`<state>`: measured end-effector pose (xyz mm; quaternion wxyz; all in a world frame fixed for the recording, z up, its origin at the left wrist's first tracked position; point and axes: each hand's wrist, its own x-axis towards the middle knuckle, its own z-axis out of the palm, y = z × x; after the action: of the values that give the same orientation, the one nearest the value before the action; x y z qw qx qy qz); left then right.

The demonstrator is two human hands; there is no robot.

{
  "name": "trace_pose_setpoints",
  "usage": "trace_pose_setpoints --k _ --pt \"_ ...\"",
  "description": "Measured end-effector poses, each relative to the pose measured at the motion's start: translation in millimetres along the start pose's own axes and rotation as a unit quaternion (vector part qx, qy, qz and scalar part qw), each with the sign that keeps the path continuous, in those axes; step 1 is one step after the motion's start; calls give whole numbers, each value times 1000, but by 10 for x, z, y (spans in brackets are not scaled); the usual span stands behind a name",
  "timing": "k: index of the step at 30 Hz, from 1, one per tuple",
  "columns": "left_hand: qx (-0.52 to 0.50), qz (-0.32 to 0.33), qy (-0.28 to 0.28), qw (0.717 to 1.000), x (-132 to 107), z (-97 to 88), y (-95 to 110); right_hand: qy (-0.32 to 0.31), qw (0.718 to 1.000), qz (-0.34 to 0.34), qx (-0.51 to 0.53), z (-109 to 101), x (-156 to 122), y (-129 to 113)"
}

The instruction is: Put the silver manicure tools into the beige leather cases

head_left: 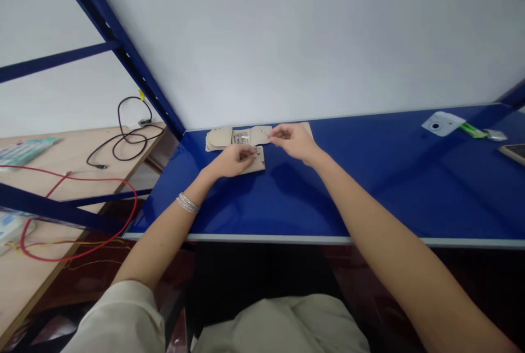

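A beige manicure case lies unfolded near the back edge of the blue table. Several slim metal tools sit in its middle part. My right hand is above the case's right part, thumb and fingers pinched on a thin metal manicure tool that points left. Over the case's front flap my left hand is closed, fingers together. Small shiny metal bits show at its fingertips, too small to name. Part of the case is hidden behind both hands.
Far right on the blue table are a white packet with a dark round mark, a green item and a dark flat device. A blue frame post rises at left. Black cable and red cable lie beyond it.
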<state>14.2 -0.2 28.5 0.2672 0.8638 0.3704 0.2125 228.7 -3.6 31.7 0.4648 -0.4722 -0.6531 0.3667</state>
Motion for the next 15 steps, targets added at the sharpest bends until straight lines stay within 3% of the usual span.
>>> trace_pose_setpoints --k 8,15 --pt "-67 -42 44 996 38 10 -150 -8 992 21 -120 21 4 49" --pt "-50 -72 143 986 90 26 -214 -73 966 87 -234 108 -37 81"
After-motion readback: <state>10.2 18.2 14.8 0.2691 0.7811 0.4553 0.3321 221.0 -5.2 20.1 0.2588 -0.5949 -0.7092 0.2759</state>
